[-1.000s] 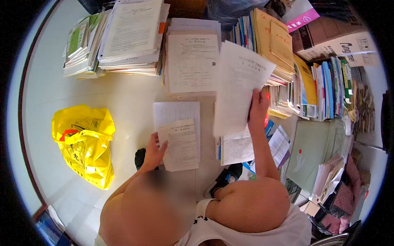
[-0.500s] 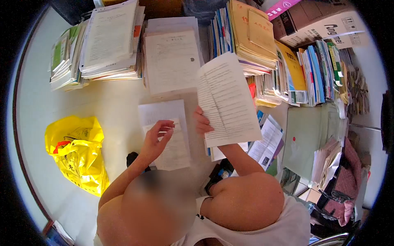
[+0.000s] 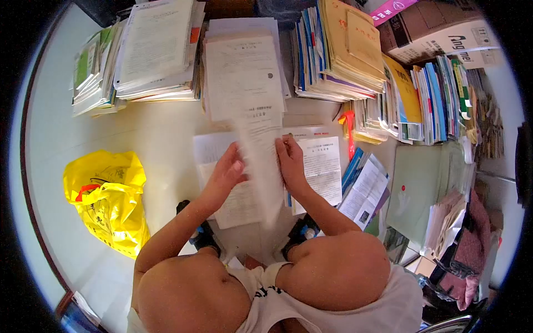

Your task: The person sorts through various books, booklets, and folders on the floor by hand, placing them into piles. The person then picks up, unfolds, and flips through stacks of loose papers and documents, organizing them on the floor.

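Observation:
A printed paper [image 3: 260, 172] hangs upright between my hands, blurred and seen nearly edge-on. My right hand [image 3: 291, 166] is closed on its right edge. Beside the left edge, my left hand [image 3: 223, 173] has its fingers loosely curved and apart; whether they touch the paper is hard to tell. Below my left hand lie flat printed sheets [image 3: 236, 208], partly covered by the hand and the held paper. Another printed document [image 3: 323, 172] lies to the right, partly behind my right forearm. Beyond the held paper sits a pile of papers [image 3: 239, 66].
Tall stacks of papers [image 3: 155, 50] and yellow envelopes [image 3: 350, 44] stand at the back. A yellow plastic bag [image 3: 108, 208] sits at left. Books [image 3: 438, 100], a cardboard box [image 3: 438, 28] and a pale green folder [image 3: 416, 191] line the right side. My knees are near.
The held paper has moved left and turned from facing me to nearly edge-on. My left hand has risen towards it. The document at right is now uncovered.

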Motion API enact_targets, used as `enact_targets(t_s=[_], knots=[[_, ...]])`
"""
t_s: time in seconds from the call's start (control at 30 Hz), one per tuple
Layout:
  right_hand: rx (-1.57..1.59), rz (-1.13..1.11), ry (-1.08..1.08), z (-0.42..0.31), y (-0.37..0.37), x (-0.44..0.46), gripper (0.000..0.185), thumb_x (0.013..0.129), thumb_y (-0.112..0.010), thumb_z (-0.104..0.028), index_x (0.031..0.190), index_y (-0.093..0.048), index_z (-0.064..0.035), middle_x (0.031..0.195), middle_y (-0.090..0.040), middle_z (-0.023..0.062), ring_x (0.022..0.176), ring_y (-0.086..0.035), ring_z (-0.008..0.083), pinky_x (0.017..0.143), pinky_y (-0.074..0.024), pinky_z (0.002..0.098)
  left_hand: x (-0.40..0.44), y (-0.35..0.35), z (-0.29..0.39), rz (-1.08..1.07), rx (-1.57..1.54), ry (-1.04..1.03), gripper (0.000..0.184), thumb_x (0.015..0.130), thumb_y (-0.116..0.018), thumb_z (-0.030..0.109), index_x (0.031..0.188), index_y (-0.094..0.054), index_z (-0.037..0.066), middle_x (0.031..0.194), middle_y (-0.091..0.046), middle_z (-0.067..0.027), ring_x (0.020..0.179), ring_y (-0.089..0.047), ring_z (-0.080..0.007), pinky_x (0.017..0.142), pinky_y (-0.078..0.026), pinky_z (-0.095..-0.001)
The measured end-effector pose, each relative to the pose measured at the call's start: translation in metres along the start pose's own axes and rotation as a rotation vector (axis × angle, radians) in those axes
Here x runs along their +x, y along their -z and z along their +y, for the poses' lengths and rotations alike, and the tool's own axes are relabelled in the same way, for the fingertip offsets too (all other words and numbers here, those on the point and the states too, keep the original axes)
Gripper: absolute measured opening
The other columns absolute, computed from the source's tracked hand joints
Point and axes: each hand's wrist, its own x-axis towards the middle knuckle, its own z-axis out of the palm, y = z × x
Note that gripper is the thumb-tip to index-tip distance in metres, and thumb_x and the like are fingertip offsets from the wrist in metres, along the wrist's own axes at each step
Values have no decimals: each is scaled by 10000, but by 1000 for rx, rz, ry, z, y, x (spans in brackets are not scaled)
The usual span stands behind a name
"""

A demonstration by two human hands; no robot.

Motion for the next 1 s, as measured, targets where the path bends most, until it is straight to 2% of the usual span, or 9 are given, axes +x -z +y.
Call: enact_targets(t_s=[0.07,0.17,0.23,0.3,0.37,0.5,0.6,0.7,1.0], knots=[[-125,10,49,14,3,7,238,998,-549,-249,992,-574,-12,826,-639,132,714,-564,210,682,-467,360,-5,2,4,85,-238,183,619,955,-614,305,1443,-339,41,1403,-484,-121,1291,-469,-284,1027,-433,-421],[-268,0,50,2,2,2,271,990,-556,-273,990,-565,-2,785,-631,146,685,-578,239,662,-472,366,-5,16,3,203,-430,377,579,963,-603,243,1430,-348,15,1397,-487,-146,1269,-491,-296,1032,-442,-429],[-459,-155,86,3,2,3,252,971,-598,-247,1067,-596,-15,725,-591,59,671,-543,142,653,-469,276,-3,36,-23,199,-467,369,544,969,-587,204,1420,-357,8,1394,-488,-159,1254,-505,-305,1037,-446,-439],[-486,-204,132,4,3,14,274,949,-626,-245,1108,-579,-27,786,-588,73,737,-571,161,644,-481,286,-8,50,-42,196,-506,363,509,974,-571,165,1411,-366,0,1390,-489,-173,1240,-520,-315,1042,-450,-449],[-509,40,464,-2,4,37,360,921,-656,-230,1199,-549,-28,949,-595,104,865,-591,184,668,-510,325,-16,56,-47,217,-607,390,466,982,-529,101,1405,-370,-14,1386,-491,-191,1230,-531,-333,1042,-456,-468],[-681,164,713,-20,14,120,475,864,-717,-263,1212,-538,6,1050,-559,157,930,-593,253,793,-517,364,-32,64,-54,190,-576,450,472,982,-523,101,1413,-368,-15,1400,-482,-187,1246,-521,-340,1047,-450,-487],[-783,221,654,-28,8,171,523,837,-724,-374,1135,-559,22,1030,-591,206,988,-570,365,856,-464,480,-39,67,-63,136,-592,437,483,984,-527,116,1420,-364,-16,1406,-482,-184,1254,-517,-339,1051,-445,-489],[-749,265,500,-32,-6,191,560,780,-763,-428,1108,-599,-6,1040,-617,212,1006,-583,381,862,-465,491,-38,65,-61,192,-525,474,480,982,-537,129,1413,-384,-16,1402,-491,-178,1251,-521,-331,1050,-447,-475],[-772,360,426,-36,-29,186,509,723,-823,-345,1089,-594,-74,1069,-574,127,1030,-570,315,850,-482,426,-41,67,-65,188,-513,526,453,990,-540,159,1396,-426,-3,1378,-521,-153,1252,-520,-306,1040,-451,-448]])
